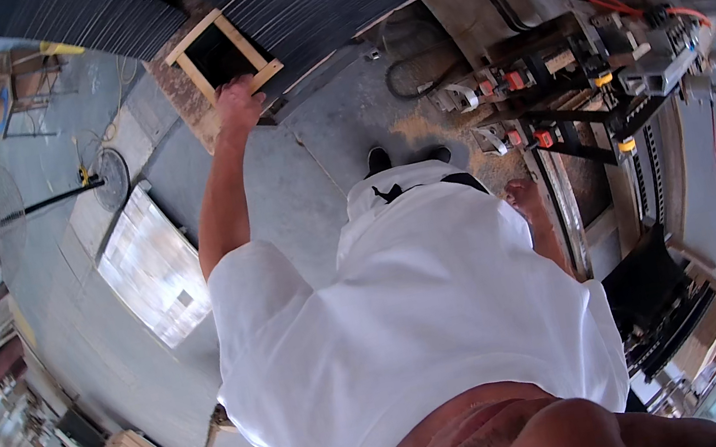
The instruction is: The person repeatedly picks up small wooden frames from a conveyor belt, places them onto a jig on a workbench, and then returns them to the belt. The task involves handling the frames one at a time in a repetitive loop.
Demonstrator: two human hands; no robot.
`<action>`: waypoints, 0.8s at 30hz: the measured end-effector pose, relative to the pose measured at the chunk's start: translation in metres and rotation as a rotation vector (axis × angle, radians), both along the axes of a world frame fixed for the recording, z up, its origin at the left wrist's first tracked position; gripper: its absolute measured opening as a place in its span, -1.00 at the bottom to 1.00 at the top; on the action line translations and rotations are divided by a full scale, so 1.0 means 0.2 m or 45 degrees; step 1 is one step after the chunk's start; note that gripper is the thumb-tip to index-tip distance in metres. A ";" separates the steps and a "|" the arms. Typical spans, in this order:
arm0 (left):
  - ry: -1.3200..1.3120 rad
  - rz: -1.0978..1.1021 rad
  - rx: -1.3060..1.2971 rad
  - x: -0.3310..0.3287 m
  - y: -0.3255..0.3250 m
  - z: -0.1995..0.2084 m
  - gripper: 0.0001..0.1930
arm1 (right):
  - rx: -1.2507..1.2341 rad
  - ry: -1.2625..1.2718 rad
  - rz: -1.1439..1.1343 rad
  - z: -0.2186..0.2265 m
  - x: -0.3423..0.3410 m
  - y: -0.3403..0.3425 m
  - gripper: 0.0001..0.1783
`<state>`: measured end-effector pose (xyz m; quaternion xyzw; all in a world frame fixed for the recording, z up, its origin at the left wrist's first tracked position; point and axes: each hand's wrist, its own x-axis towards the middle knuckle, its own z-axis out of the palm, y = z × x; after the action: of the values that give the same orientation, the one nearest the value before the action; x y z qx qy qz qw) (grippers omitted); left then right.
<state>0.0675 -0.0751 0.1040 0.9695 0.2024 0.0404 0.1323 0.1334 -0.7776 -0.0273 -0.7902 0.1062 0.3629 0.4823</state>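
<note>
The wooden frame (242, 45) is ahead of the person and a little to the left, over the brown board (172, 84) and just beside the stack of dark panels (320, 10). Its long axis goes away from the person with a slant to the left, so one short end is turned toward the body. Whether it lies flat or is tilted, I cannot tell.

The frame is a narrow rectangle of four pale, straight bars, with a dark inside. At some corners, the short bars extend past the long ones.

The left hand (240, 105) is at this near short end, and its fingers are bent at the bar; whether the grip is clamped on the wood, I cannot tell. The right hand (521, 195) hangs low by the hip, near the machine (582, 79); its fingers are too unclear to tell if they are apart or together.

On the white trousers (412, 177) there is a small dark mark, too small to make out.
</note>
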 end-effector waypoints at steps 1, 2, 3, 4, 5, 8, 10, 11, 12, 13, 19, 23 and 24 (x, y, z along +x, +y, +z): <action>0.044 0.015 0.003 0.00 0.01 0.00 -0.53 | -0.213 -0.116 0.269 0.02 -0.01 -0.03 -0.80; 0.090 0.024 0.012 0.01 0.01 0.00 -0.52 | -0.083 -0.073 0.139 0.05 -0.04 0.00 -0.85; 0.132 0.018 0.018 0.02 0.00 0.00 -0.50 | 0.043 -0.037 -0.007 0.09 -0.08 0.04 -0.89; 0.108 0.066 0.030 -0.04 0.01 -0.04 -0.49 | 0.149 -0.013 -0.146 0.18 -0.08 0.07 -0.94; 0.051 0.021 0.044 0.03 -0.01 -0.04 -0.47 | -0.163 -0.427 0.145 0.16 -0.13 -0.02 -0.89; -0.387 -0.010 0.146 0.00 -0.16 0.07 -0.49 | -0.766 -0.544 0.253 0.45 -0.11 -0.06 -0.77; -0.416 0.071 0.043 0.05 -0.36 0.19 -0.54 | -0.779 -0.518 -0.201 0.69 -0.17 -0.20 -0.77; -0.429 0.059 -0.032 0.04 -0.46 0.17 -0.65 | -0.852 -0.707 -0.394 0.89 -0.18 -0.20 -0.78; -0.446 0.078 -0.104 0.00 -0.55 0.16 -0.76 | -0.924 -0.907 -0.533 1.10 -0.14 -0.20 -0.79; -0.498 -0.090 -0.320 0.03 -0.68 0.10 -0.76 | -1.098 -1.049 -0.558 1.26 -0.14 -0.30 -0.78; 0.035 -0.650 -1.211 0.42 -1.46 -0.12 -0.69 | -2.187 -1.156 -0.690 1.85 -0.77 -0.75 -0.75; 0.307 -0.934 -1.173 0.64 -1.74 -0.09 -0.67 | -2.154 -0.328 -1.037 1.85 -1.24 -0.80 -0.68; 0.344 -0.985 -1.173 0.68 -1.78 -0.12 -0.67 | -1.951 -0.171 -1.136 1.83 -1.30 -0.81 -0.69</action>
<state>0.2037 -0.4301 0.0810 0.8123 -0.1523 -0.2254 0.5159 -0.1274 -0.9391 0.3379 -0.8006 0.5893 -0.0768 -0.0770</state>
